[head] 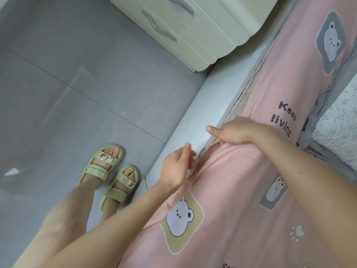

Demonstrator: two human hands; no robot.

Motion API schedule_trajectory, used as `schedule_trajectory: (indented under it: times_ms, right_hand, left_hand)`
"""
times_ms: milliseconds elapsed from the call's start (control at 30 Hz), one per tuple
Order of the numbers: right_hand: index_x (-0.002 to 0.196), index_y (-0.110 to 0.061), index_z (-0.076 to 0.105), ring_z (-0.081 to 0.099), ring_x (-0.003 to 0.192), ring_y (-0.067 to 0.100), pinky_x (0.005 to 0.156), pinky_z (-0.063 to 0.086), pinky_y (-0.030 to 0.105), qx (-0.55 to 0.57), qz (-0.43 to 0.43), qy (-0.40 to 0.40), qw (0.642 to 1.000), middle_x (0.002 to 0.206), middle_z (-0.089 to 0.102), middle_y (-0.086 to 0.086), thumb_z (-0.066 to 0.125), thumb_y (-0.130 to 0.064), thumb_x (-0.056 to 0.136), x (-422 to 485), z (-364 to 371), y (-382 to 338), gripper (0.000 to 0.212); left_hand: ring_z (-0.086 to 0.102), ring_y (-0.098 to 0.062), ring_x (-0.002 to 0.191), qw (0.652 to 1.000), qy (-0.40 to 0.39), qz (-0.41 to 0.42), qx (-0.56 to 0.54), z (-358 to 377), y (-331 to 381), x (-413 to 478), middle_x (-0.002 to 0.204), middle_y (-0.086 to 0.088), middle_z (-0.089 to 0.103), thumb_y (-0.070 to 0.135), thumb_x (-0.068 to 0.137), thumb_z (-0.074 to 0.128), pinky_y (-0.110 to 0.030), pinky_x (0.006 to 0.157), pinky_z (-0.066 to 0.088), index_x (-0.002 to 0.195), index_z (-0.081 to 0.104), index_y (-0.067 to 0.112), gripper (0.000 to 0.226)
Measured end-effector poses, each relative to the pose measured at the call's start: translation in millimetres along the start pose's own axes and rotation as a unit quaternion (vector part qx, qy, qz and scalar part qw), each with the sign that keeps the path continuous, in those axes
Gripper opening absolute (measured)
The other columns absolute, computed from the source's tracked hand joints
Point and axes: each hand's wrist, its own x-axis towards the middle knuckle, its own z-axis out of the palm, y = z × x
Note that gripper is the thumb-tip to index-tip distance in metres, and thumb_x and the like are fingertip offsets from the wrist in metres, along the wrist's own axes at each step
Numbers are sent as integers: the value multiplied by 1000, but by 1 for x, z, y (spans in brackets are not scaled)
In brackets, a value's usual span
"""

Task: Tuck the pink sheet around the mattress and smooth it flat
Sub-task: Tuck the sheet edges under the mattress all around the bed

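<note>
Both forearms reach in from the bottom of the view toward the edge of the bed, where the pink sheet (237,190) lies spread over the mattress and runs away along its side, printed with bears and lettering. At the near edge the sheet is bunched into a fold just where the right hand (241,130) works: its fingers are hidden down in the gap between mattress and pale bed frame (195,117), apparently pushing cloth under, while the thumb sticks out straight over the frame. The left hand (176,167) hovers just beside the edge, palm turned toward the sheet, fingers loosely curled and a little apart; whether they pinch the hem I cannot tell. To tuck well here, I judge the left hand should draw the slack taut along the edge while the right slides flat and deep into the gap, then moves on bit by bit. Farther along the edge a frayed, pale strip shows beside the sheet. Beyond are a grey tiled floor (77,93), feet in pale green sandals (110,176), and a cream drawer unit (193,29).
</note>
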Motion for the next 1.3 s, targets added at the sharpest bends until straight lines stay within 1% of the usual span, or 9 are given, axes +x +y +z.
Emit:
schedule_trajectory:
  times_ms: [100,167,400,567,700,800,1067,1167,1300]
  right_hand:
    - [100,-26,69,41,128,27,106,31,37,31,-9,14,999,126,61,3,5,-65,91,-7,3,9,76]
    - [100,-26,70,37,130,26,109,27,36,49,-19,21,998,124,61,2,6,-63,92,-13,4,16,75]
    - [77,-26,73,43,122,25,106,28,34,49,-37,-4,998,101,63,-2,4,-62,93,-13,1,18,79]
    - [80,-26,75,44,122,23,103,31,34,66,-34,-3,997,105,66,-4,4,-65,91,-8,0,16,82]
    - [76,-26,73,48,117,25,102,34,34,44,-41,22,998,104,68,-1,4,-65,90,-1,2,10,81]
    - [89,-21,72,46,120,29,99,33,34,22,-29,29,999,112,65,5,4,-66,91,7,4,5,82]
    - [126,-18,57,42,131,22,104,27,34,-127,-24,-35,991,140,50,6,5,-64,93,11,26,-39,77]
    - [96,-19,67,58,108,20,99,26,35,-76,-57,117,989,106,69,3,9,-53,97,0,35,-42,67]
    - [80,-19,71,63,81,23,102,24,38,-97,-151,363,914,75,70,-2,25,-41,92,-19,58,-24,52]
  left_hand:
    - [59,-10,109,972,-170,-27,-158,21,19,19,116,4,65,44,102,16,-24,98,42,115,61,20,52]
    - [53,-10,119,946,-277,-76,-149,44,15,29,127,8,58,50,100,9,-24,102,40,129,53,24,59]
    - [60,-22,110,878,-350,-328,5,29,-77,19,116,-2,65,75,57,55,-41,109,37,121,56,24,81]
    - [57,-15,116,850,-386,-357,-25,-17,-88,3,122,5,64,79,81,12,-32,109,35,116,60,28,78]
    - [63,-9,102,891,-332,-284,-125,-23,-57,8,118,6,66,73,84,-5,-31,91,43,128,54,27,87]
    - [58,-11,114,928,-264,-213,-151,-11,-38,9,123,6,64,67,90,0,-33,102,39,124,57,31,76]
    - [61,-19,113,902,-291,-289,-137,13,-50,15,121,-2,66,78,82,10,-35,105,42,124,60,26,84]
    - [65,-15,103,928,-231,-257,-140,11,-38,14,112,-1,69,72,87,7,-30,96,47,118,63,26,79]
    - [60,-15,93,966,6,-122,-226,14,-33,-5,102,-1,65,43,99,31,-24,82,47,103,63,19,41]
